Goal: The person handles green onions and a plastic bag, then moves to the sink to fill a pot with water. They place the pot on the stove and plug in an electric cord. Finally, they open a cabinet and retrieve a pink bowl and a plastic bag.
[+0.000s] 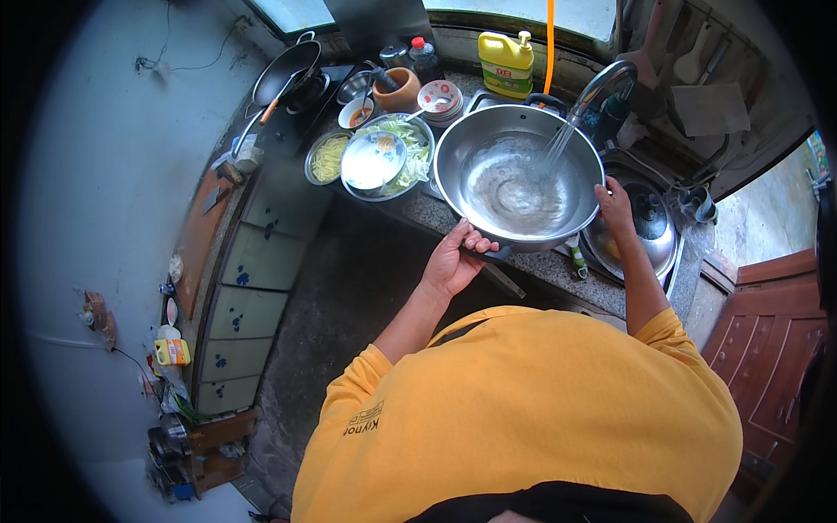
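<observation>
A large stainless steel pot [520,229] with some water in it is tilted under a curved metal faucet [605,75], whose spray falls into the pot. My left hand [458,258] grips the pot's black handle [489,253] on the near side. At the pot's right rim is my right hand [614,206], its fingers closed on the edge; their exact hold is partly hidden. To the pot's left stands a metal bowl of shredded cabbage [415,153] with a floral plate [373,160] on top, beside a smaller bowl of pale shreds [329,159].
Behind the pot stand a yellow detergent bottle [507,65], stacked patterned bowls [441,98] and a wooden mortar [397,90]. A wok [288,68] is at the back left. A domed metal lid [644,225] lies right of the pot, near a green-handled item [578,258] at the counter edge.
</observation>
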Demonstrator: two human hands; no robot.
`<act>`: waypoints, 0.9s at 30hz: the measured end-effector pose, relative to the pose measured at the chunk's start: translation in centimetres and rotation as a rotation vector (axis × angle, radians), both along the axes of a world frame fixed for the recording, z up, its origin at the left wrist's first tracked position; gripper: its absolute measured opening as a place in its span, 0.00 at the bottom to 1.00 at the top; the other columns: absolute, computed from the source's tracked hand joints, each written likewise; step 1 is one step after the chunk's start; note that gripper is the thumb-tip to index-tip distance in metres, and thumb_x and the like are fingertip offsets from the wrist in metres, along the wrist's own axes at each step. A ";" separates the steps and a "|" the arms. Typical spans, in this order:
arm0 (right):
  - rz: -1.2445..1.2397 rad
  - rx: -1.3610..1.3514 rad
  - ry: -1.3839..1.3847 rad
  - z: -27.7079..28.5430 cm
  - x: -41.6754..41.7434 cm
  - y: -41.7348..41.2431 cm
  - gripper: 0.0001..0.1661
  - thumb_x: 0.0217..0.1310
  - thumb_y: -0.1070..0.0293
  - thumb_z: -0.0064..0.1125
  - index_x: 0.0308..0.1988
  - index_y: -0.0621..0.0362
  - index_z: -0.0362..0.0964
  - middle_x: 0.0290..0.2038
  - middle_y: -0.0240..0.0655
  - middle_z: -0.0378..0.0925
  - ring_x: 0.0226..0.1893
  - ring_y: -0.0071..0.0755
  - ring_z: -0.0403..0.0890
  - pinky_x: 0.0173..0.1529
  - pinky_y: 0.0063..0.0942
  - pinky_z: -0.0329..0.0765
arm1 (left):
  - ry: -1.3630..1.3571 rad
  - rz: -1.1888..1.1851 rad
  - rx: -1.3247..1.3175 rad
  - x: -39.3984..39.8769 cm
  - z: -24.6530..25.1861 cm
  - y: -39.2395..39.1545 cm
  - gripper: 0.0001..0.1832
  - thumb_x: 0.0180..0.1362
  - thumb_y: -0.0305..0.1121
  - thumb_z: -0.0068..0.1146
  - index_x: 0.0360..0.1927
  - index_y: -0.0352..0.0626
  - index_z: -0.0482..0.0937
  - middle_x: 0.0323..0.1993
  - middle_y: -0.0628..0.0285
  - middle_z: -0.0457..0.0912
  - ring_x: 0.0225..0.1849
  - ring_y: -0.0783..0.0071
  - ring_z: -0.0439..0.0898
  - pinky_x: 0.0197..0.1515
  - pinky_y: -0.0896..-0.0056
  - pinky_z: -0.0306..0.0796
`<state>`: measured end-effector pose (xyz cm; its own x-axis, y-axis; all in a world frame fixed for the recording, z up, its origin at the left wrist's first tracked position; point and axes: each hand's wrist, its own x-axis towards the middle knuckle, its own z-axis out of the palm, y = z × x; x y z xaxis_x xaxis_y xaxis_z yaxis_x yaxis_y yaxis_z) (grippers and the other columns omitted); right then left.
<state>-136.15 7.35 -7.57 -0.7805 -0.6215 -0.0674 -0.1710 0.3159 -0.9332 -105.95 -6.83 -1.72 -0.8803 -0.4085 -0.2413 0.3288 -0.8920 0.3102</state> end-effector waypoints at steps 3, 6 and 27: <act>-0.006 -0.003 -0.021 0.2 0.2 0.0 0.21 0.55 0.59 0.50 0.45 0.61 0.69 0.26 0.35 0.75 0.23 0.24 0.74 0.25 0.23 0.72 | -0.001 0.006 0.001 0.0 0.0 0.0 0.14 0.62 0.38 0.44 0.22 0.45 0.67 0.16 0.69 0.66 0.26 0.73 0.70 0.49 0.60 0.67; -0.017 0.006 -0.040 0.6 0.4 -0.1 0.21 0.55 0.59 0.50 0.45 0.61 0.69 0.27 0.35 0.74 0.23 0.24 0.74 0.24 0.23 0.71 | -0.005 0.012 0.000 0.0 0.0 0.0 0.14 0.62 0.38 0.44 0.22 0.45 0.67 0.16 0.69 0.66 0.26 0.73 0.70 0.49 0.60 0.67; -0.035 -0.001 -0.029 0.4 0.3 0.0 0.20 0.55 0.59 0.49 0.45 0.60 0.69 0.27 0.35 0.74 0.23 0.25 0.74 0.25 0.23 0.71 | -0.005 0.009 -0.011 -0.2 0.3 0.0 0.12 0.62 0.37 0.45 0.23 0.47 0.66 0.17 0.70 0.65 0.27 0.74 0.69 0.50 0.60 0.66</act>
<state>-135.85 7.36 -7.18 -0.7995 -0.5939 -0.0899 -0.1328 0.3207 -0.9378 -106.18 -6.80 -1.42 -0.8755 -0.4188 -0.2410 0.3349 -0.8855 0.3220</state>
